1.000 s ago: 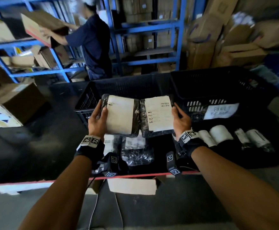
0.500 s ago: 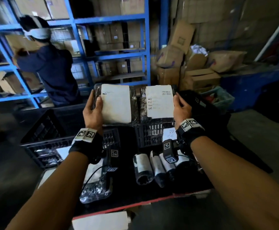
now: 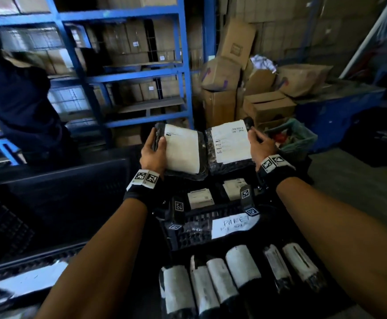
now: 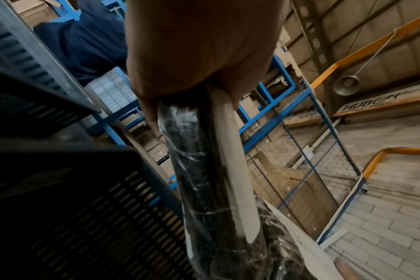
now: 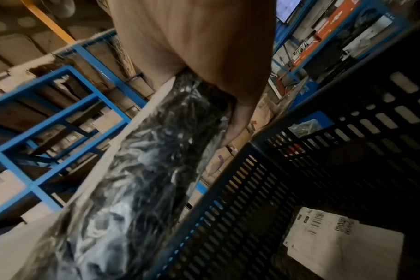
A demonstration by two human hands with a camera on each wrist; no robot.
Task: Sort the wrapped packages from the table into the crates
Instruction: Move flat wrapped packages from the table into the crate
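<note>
- The left hand grips the outer edge of a flat black-wrapped package with a plain white label, thumb on the front.
- The right hand grips the outer edge of a second package with a printed label.
- The two packages are held side by side, inner edges touching, above the black crate that carries a handwritten paper sign.
- Compared with a second ago, both packages have moved from over the left crate to over the signed crate on the right; half a second ago they were held higher, in front of the blue shelving.
- Two labelled parcels lie in the signed crate.
- Rolled packages lie in a row on the tabletop in front of it.
</note>
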